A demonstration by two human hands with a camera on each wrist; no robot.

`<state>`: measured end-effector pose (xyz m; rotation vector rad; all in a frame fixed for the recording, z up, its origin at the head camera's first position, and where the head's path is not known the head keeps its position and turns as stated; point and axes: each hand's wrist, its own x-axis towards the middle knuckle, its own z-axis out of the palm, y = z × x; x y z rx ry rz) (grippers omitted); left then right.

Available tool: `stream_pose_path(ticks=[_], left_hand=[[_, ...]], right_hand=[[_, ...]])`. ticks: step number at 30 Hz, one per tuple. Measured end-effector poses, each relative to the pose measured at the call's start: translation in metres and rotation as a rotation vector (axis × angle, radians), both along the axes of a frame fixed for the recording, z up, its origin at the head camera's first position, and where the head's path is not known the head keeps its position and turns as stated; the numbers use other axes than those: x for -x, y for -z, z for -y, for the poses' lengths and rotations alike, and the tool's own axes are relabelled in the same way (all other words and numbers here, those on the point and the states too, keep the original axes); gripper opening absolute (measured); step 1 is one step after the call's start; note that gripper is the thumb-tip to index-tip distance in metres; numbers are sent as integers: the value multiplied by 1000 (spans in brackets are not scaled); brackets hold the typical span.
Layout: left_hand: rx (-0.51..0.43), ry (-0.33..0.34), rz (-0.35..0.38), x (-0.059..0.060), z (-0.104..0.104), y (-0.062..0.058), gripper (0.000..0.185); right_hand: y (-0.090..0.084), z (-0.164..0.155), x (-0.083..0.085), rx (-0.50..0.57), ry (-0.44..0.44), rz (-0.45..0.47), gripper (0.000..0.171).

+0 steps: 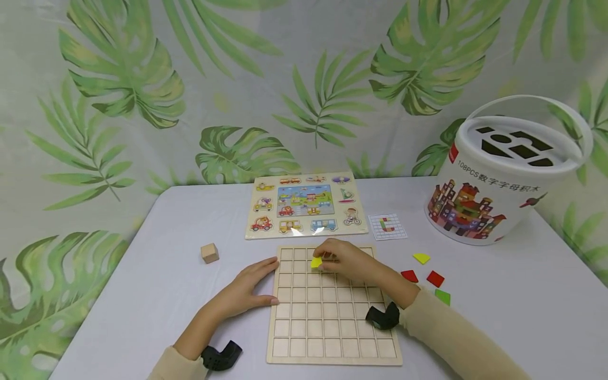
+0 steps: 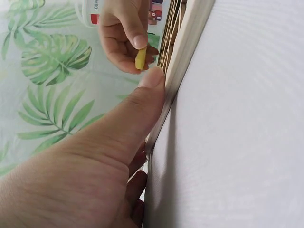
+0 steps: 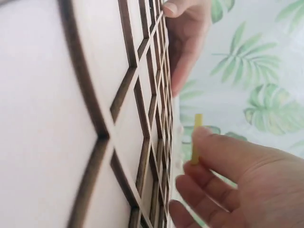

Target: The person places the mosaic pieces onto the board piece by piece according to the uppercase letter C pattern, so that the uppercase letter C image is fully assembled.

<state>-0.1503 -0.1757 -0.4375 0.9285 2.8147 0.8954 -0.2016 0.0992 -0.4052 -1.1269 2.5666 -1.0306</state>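
Between thumb and fingers, my right hand pinches a small flat yellow piece over the upper left part of a wooden grid board. In the right wrist view the yellow piece is edge-on and apart from the board. My left hand lies at the board's left edge, thumb and fingers spread and touching its side. Right of the board lie a yellow piece with a curved edge, two red pieces and a green piece, partly hidden by the right forearm.
Behind the board lie a picture puzzle and a small card with a coloured shape on a grid. A white lidded bucket stands at the back right. One wooden cube sits left of the board.
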Motion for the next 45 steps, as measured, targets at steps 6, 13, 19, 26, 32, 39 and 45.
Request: stream_pose_path(ticks=[6,13,19,26,32,39,45], left_hand=[[-4,-11,1,0,0,0,77],[-10,-9,0,-2,0,-1,77],[6,-20,35,-1,0,-1,78],[11,-22,35,0,1,1,78],[9,-22,44,0,1,2,78],[9,-20,51,0,1,2,78],[15,-19,51,1,1,1,77]], right_hand=[[12,4,5,-5,-5,0,24],[14,5,6,16,-19,25,22],[16,6,6,16,-14,16,20],[16,5,5,-29,2,-16,14],[13,0,2,-45,-5,-5,29],[1,-13,-6,-27,35,70,46],[-18,-37,-15,2,108,-10,48]])
